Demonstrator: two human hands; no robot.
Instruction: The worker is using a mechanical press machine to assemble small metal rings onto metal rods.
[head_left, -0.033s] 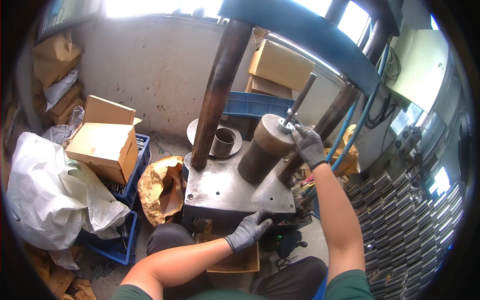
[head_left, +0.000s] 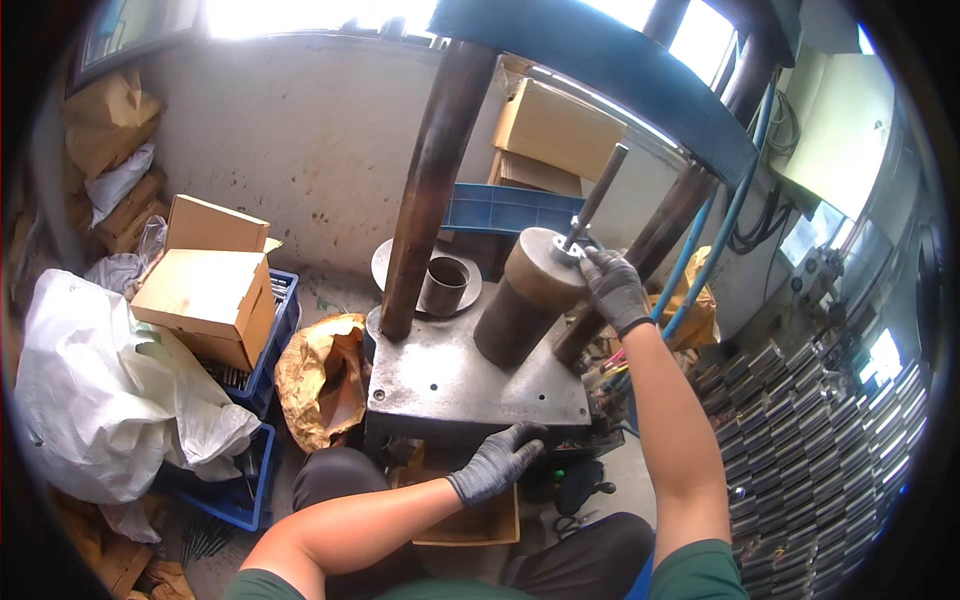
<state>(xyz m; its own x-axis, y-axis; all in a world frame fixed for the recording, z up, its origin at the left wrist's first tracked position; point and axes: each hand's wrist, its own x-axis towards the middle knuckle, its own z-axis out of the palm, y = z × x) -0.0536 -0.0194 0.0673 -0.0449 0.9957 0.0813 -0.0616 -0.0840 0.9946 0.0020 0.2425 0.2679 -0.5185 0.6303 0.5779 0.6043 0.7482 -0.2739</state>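
A dark steel cylinder [head_left: 530, 300] with a broad, lighter cap stands on the metal bed [head_left: 440, 400] of a press. A slim steel rod [head_left: 598, 195] rises, tilted in view, from a small bright metal collar [head_left: 567, 251] on the cap. My gloved right hand [head_left: 615, 290] reaches to the collar's right side, its bent fingertips closed against it; part of the collar is hidden behind them. Along the bed's front edge lies my gloved left hand [head_left: 500, 463], fingers stretched out and holding nothing. Behind the cylinder, a short steel ring [head_left: 445, 286] rests on a round plate.
Thick press columns [head_left: 440, 190] frame the bed under a blue crossbeam [head_left: 600, 75]. A crumpled paper sack [head_left: 305, 385], cardboard box [head_left: 200, 295] and white sack [head_left: 90, 390] are at left. Stacked metal rods [head_left: 830, 460] fill the right. Blue hoses [head_left: 715, 245] hang beside the right column.
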